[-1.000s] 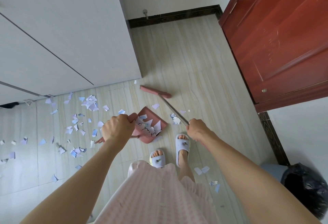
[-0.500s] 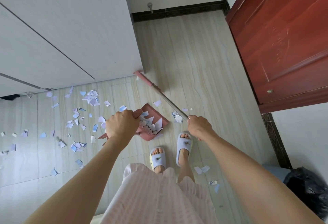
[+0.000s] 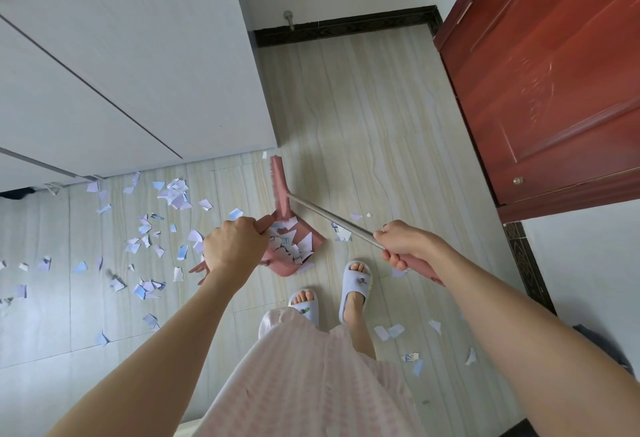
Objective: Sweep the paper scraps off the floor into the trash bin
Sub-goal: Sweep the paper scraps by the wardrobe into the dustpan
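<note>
While the left hand [image 3: 232,250] grips the dustpan [image 3: 298,253] handle, the right hand [image 3: 403,244] is clamped on the broom [image 3: 281,191] shaft. The broom head stands at the dustpan's far edge, near the white cabinet [image 3: 138,66] corner. Scraps [image 3: 175,194] litter the floor [image 3: 374,132] left of the dustpan; bare floor stretches far and right toward the red door [image 3: 554,90].

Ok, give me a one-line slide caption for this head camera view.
Left hand steadies a pink dustpan while right hand works the broom among paper scraps.
</note>
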`<action>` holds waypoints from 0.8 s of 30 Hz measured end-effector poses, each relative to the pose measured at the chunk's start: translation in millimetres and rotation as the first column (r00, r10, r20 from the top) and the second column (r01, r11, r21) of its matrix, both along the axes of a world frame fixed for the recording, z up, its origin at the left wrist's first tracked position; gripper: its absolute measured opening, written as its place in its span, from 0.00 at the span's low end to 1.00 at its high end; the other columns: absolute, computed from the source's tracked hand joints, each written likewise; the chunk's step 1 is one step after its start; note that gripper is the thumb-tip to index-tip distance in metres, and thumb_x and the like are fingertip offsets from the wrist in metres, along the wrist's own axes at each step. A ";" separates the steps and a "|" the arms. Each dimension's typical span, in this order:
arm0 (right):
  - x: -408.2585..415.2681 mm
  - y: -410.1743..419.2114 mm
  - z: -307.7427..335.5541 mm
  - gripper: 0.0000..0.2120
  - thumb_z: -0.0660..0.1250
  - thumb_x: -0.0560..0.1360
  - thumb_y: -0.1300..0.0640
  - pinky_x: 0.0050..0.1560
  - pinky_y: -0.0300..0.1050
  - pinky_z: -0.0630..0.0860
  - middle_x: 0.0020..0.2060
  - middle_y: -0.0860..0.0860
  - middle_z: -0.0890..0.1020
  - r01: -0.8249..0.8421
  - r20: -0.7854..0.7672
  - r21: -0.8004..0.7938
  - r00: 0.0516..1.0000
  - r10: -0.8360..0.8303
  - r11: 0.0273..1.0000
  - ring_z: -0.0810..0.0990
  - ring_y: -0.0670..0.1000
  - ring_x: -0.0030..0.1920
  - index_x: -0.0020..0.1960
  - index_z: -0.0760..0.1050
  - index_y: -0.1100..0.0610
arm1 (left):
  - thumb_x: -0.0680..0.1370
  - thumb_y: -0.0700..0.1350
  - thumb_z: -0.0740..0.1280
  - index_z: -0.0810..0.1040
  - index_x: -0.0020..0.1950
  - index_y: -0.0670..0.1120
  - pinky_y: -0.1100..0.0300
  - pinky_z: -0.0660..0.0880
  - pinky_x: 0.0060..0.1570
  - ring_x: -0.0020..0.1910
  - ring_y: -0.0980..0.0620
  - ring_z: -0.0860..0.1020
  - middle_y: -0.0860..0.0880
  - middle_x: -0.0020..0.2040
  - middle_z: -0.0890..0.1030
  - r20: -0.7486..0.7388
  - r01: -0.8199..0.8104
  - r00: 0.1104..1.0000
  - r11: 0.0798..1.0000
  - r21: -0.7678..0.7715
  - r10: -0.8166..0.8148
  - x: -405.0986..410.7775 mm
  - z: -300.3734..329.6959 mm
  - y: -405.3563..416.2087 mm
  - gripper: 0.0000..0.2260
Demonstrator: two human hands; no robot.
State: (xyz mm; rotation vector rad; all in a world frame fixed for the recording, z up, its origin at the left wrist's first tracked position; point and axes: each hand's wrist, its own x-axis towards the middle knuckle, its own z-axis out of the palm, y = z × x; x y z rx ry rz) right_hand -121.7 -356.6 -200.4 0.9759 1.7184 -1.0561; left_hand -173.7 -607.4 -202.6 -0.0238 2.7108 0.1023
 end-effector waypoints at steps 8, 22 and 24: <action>10.3 -17.0 -25.9 0.18 0.51 0.82 0.55 0.27 0.39 0.63 0.34 0.53 0.71 -0.301 -0.063 0.256 0.943 0.327 0.918 0.66 0.49 0.26 0.66 0.68 0.62 | 0.80 0.54 0.53 0.70 0.31 0.45 0.57 0.69 0.37 0.35 0.42 0.74 0.45 0.32 0.74 -0.006 -0.013 1.000 1.000 0.011 0.014 3.6 -6.6 -1.3 0.21; 63.4 -3.4 -2.5 0.16 0.53 0.82 0.56 0.28 0.41 0.66 0.33 0.54 0.73 -0.311 -0.043 0.204 0.944 0.326 0.928 0.68 0.51 0.26 0.65 0.70 0.61 | 0.80 0.52 0.54 0.69 0.30 0.47 0.56 0.72 0.40 0.38 0.41 0.75 0.44 0.35 0.75 0.062 0.000 0.998 0.999 0.041 -0.002 21.8 3.2 9.7 0.19; 69.9 2.6 2.1 0.16 0.52 0.82 0.55 0.27 0.41 0.68 0.35 0.55 0.75 -0.319 -0.061 0.288 0.935 0.350 0.903 0.70 0.51 0.26 0.62 0.71 0.61 | 0.80 0.52 0.54 0.70 0.32 0.46 0.56 0.71 0.39 0.37 0.41 0.75 0.45 0.34 0.74 0.066 0.022 0.998 0.999 0.038 -0.025 25.0 6.3 14.4 0.19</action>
